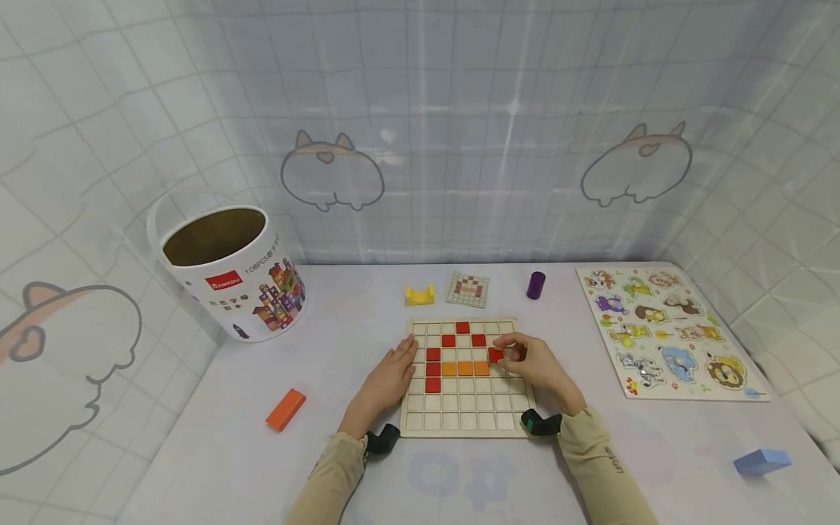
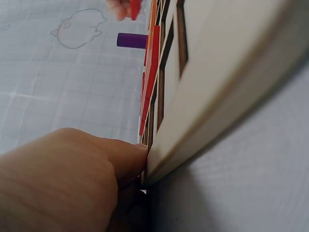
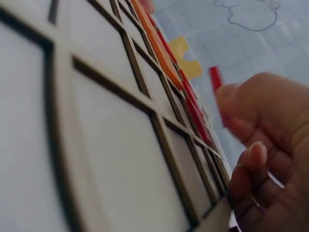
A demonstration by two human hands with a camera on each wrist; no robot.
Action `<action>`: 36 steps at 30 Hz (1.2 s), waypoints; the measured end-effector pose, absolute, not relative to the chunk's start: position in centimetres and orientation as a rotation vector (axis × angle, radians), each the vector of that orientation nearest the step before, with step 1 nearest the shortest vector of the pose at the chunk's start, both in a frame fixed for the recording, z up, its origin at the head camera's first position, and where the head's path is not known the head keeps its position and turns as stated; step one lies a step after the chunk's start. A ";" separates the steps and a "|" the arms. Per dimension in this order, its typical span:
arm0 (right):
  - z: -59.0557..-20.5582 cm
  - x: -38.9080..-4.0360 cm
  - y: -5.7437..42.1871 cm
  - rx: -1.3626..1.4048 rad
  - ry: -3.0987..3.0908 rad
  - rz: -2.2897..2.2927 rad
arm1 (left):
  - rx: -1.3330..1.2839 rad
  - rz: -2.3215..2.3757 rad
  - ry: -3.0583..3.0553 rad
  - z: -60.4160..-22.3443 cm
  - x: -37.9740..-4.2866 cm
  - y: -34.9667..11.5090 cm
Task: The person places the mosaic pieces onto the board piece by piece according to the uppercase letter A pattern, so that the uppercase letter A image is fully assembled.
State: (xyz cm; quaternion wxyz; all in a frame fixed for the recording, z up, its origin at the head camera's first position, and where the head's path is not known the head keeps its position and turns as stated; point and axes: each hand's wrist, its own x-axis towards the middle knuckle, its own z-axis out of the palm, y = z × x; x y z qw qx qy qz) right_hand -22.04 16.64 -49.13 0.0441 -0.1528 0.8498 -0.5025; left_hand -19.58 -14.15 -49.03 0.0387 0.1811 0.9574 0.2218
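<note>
A pale wooden grid board [image 1: 469, 421] lies on the table with several red tiles [image 1: 433, 369] and three orange tiles [image 1: 464, 369] in its squares. My left hand [image 1: 383, 378] rests along the board's left edge, its fingers stretched forward. In the left wrist view, a digit [image 2: 130, 153] touches the rim. Over the right part of the board, my right hand [image 1: 537, 363] pinches a red tile [image 1: 495, 355] between thumb and fingertips. The right wrist view has this tile [image 3: 218, 94] on edge, raised above the board, with the other fingers curled below.
Behind the board are a yellow notched block [image 1: 420, 295], a pattern card [image 1: 468, 289] and a purple cylinder [image 1: 536, 285]. A white bucket [image 1: 246, 306] and orange block [image 1: 285, 410] are left; an animal puzzle [image 1: 682, 335] and blue block [image 1: 761, 462] are right.
</note>
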 end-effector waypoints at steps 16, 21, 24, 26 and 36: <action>-49.4 -21.7 17.2 -0.577 2.535 -1.376 | 0.581 0.670 2.944 -49.1 -19.4 -14.1; -49.4 -21.7 17.2 -0.590 2.508 -1.400 | 0.581 0.676 2.944 -48.9 -19.4 -14.1; -49.4 -21.8 17.3 -0.605 2.502 -1.399 | 0.585 0.677 2.945 -48.9 -19.3 -14.1; -49.4 -21.9 17.3 -0.615 2.505 -1.399 | 0.584 0.671 2.946 -48.9 -19.4 -14.1; -49.4 -22.0 17.2 -0.634 2.524 -1.394 | 0.580 0.675 2.946 -49.1 -19.5 -14.2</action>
